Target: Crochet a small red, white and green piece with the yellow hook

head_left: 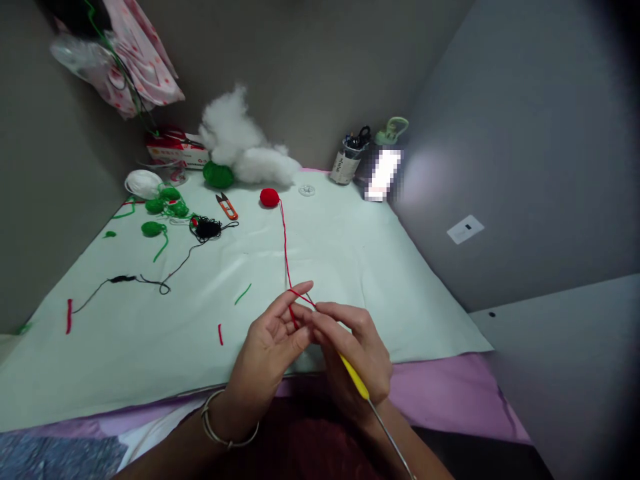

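Head view — right hand [357, 343] grips the yellow-handled hook [355, 377] — left hand [270, 343] holds red yarn [285, 243] draped across its forefinger [279, 303].

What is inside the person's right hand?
The right hand holds a yellow-handled metal tool. Part of its handle shows near the wrist; the fingers cover the rest, so that cannot be seen.

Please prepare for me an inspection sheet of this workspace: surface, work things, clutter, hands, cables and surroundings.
Surface: pale green sheet, pink cloth showing at its near edge.
Work things: red yarn ball, its strand running to the hands; yellow-handled crochet hook.
Clutter: black yarn tangle, orange-handled thread snips, white stuffing.
Hands: left hand has the strand across its index finger; right hand grips the hook.
Cables: nothing certain; the green strand hanging upper left may be yarn.
Surroundings: grey walls, white wall plate.
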`<state>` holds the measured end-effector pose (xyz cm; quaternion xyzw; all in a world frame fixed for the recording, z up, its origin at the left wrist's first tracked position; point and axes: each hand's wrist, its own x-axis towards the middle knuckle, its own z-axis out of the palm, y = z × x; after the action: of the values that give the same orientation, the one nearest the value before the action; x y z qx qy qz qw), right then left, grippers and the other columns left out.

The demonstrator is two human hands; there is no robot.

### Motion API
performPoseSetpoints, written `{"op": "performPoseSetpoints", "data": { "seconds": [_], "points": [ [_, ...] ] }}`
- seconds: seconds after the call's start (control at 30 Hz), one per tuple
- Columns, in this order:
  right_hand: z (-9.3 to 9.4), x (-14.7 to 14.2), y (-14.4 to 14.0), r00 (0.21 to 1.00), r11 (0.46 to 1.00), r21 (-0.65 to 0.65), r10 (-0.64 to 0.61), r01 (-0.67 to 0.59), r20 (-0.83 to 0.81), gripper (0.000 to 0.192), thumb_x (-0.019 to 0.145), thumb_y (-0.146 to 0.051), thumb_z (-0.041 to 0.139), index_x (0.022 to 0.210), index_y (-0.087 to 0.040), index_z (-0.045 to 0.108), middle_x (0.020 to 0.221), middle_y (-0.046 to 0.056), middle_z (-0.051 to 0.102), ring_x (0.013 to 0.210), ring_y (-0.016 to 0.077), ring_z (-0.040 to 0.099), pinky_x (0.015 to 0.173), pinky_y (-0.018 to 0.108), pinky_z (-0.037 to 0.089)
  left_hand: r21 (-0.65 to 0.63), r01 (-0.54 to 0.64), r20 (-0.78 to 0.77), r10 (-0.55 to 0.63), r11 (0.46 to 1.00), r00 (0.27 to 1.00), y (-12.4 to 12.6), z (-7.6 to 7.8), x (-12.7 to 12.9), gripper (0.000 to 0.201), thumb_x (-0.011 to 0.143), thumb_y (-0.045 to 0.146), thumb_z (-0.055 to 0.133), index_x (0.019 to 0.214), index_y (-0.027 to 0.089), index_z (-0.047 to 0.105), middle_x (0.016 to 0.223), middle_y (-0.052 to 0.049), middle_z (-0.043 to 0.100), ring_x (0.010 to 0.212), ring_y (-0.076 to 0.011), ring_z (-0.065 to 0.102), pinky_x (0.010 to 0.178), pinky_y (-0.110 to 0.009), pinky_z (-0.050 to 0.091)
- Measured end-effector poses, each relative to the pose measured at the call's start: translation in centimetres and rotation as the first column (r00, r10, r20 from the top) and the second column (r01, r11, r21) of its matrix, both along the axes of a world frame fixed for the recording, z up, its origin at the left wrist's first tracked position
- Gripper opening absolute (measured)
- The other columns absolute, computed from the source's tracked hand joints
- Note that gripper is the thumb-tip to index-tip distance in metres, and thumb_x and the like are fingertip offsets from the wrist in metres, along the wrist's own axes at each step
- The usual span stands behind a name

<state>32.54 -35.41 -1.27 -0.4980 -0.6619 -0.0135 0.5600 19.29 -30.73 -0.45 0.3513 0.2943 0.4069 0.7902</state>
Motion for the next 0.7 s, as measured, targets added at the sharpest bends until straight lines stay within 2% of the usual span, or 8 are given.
{"op": "performPoseSetpoints", "data": {
  "seconds": [0.07, 0.13, 0.23, 0.33, 0.43, 0.53, 0.6, 0.7],
  "points": [
    [0.0, 0.1, -0.1, 0.996, 0.999, -0.002, 0.038, -0.038, -0.08, 0.041, 0.095, -0.004, 0.063, 0.127, -0.028, 0.073, 0.116, 0.009, 0.076, 0.102, 0.0214, 0.074, 0.083, 0.036, 0.064, -0.027, 0.03, 0.013, -0.029, 0.999, 0.999, 0.1, 0.2, -0.1, 0.057, 0.085, 0.025, 0.083, 0.139, 0.023, 0.066, 0.096, -0.004, 0.069, 0.1, -0.0203, 0.065, 0.094, -0.034, 0.051],
    [0.3, 0.4, 0.1, 0.959, 0.988, -0.058, 0.121, -0.14, -0.255, 0.031, 0.098, -0.009, 0.062, 0.118, -0.028, 0.076, 0.109, 0.007, 0.077, 0.1, 0.021, 0.074, 0.083, 0.036, 0.064, -0.057, 0.058, 0.024, -0.056, 0.997, 0.998, 0.4, 0.5, -0.3, 0.053, 0.083, 0.025, 0.084, 0.134, 0.023, 0.069, 0.097, -0.004, 0.069, 0.097, -0.0197, 0.064, 0.094, -0.033, 0.049],
    [0.9, 1.1, 0.5, 0.82, 0.94, -0.115, 0.216, -0.322, -0.53, 0.018, 0.103, -0.022, 0.059, 0.105, -0.026, 0.076, 0.097, 0.005, 0.078, 0.09, 0.0199, 0.075, 0.075, 0.035, 0.065, -0.1, 0.107, 0.045, -0.103, 0.989, 0.994, 0.8, 0.9, -0.6, 0.045, 0.083, 0.026, 0.082, 0.127, 0.023, 0.074, 0.094, -0.004, 0.068, 0.094, -0.02, 0.064, 0.093, -0.035, 0.048],
    [1.2, 1.5, 0.6, 0.73, 0.894, -0.136, 0.253, -0.428, -0.634, 0.019, 0.105, -0.026, 0.055, 0.1, -0.023, 0.073, 0.092, 0.004, 0.077, 0.074, 0.0153, 0.072, 0.068, 0.031, 0.063, -0.108, 0.105, 0.009, -0.104, 0.989, 0.995, 1.0, 0.9, -1.0, 0.038, 0.085, 0.027, 0.08, 0.123, 0.023, 0.077, 0.093, -0.004, 0.067, 0.092, -0.02, 0.063, 0.093, -0.036, 0.046],
    [1.4, 1.6, 0.2, 0.816, 0.911, -0.159, 0.248, -0.379, -0.522, 0.02, 0.105, -0.02, 0.052, 0.104, -0.023, 0.072, 0.095, 0.004, 0.076, 0.079, 0.0151, 0.072, 0.073, 0.032, 0.062, 0.001, 0.033, -0.081, -0.033, 0.999, 0.996, 1.1, 0.6, -1.2, 0.032, 0.086, 0.028, 0.079, 0.118, 0.025, 0.079, 0.087, -0.002, 0.064, 0.085, -0.0166, 0.06, 0.086, -0.032, 0.047],
    [1.7, 1.5, -0.4, 0.938, 0.949, -0.137, 0.247, -0.286, -0.244, 0.021, 0.104, -0.016, 0.052, 0.111, -0.022, 0.07, 0.099, 0.006, 0.077, 0.092, 0.0183, 0.074, 0.079, 0.034, 0.063, 0.123, -0.019, -0.157, 0.038, 0.992, 0.987, 1.0, 0.4, -1.2, 0.029, 0.088, 0.027, 0.079, 0.117, 0.027, 0.079, 0.083, 0.0, 0.064, 0.082, -0.015, 0.06, 0.081, -0.028, 0.049],
    [1.9, 1.5, -0.5, 0.969, 0.963, -0.112, 0.24, -0.245, -0.055, 0.021, 0.103, -0.014, 0.053, 0.115, -0.021, 0.069, 0.102, 0.009, 0.077, 0.095, 0.0194, 0.074, 0.079, 0.035, 0.063, 0.155, -0.049, -0.186, 0.078, 0.987, 0.979, 0.9, 0.5, -1.1, 0.027, 0.087, 0.025, 0.079, 0.114, 0.028, 0.079, 0.081, 0.0, 0.065, 0.08, -0.015, 0.061, 0.079, -0.028, 0.052],
    [2.1, 1.4, -0.4, 0.969, 0.969, -0.097, 0.237, -0.229, 0.071, 0.021, 0.102, -0.013, 0.053, 0.115, -0.019, 0.068, 0.105, 0.011, 0.078, 0.095, 0.0195, 0.075, 0.077, 0.033, 0.064, 0.183, -0.1, -0.215, 0.139, 0.978, 0.967, 0.9, 0.7, -1.0, 0.024, 0.084, 0.022, 0.08, 0.107, 0.025, 0.079, 0.078, 0.001, 0.066, 0.077, -0.0147, 0.063, 0.078, -0.028, 0.054]
  ]
}}
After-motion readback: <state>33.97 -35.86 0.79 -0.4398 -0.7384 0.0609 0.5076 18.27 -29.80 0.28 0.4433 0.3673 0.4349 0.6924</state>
